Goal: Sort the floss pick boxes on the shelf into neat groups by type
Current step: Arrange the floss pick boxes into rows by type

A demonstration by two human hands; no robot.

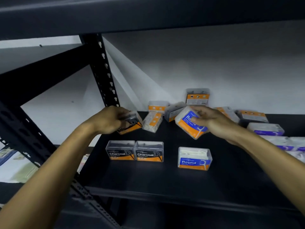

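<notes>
My left hand [110, 119] grips a Charcoal floss pick box [132, 123], tilted, above the back left of the black shelf [148, 179]. My right hand [212, 120] holds a blue Round box [188, 124], also tilted, above the shelf's middle. Two Charcoal boxes [134, 151] stand upright side by side near the front left. One Round box [194, 158] stands upright to their right. Several unsorted boxes [165, 111] lie jumbled along the back wall, one [197, 96] leaning upright against it.
Purple-labelled boxes [265, 128] lie in a cluster at the right edge of the shelf. A black perforated upright post [105, 71] rises at the shelf's left. An upper shelf [148, 14] hangs close overhead. Other goods lie on a lower surface [16, 162] at the left.
</notes>
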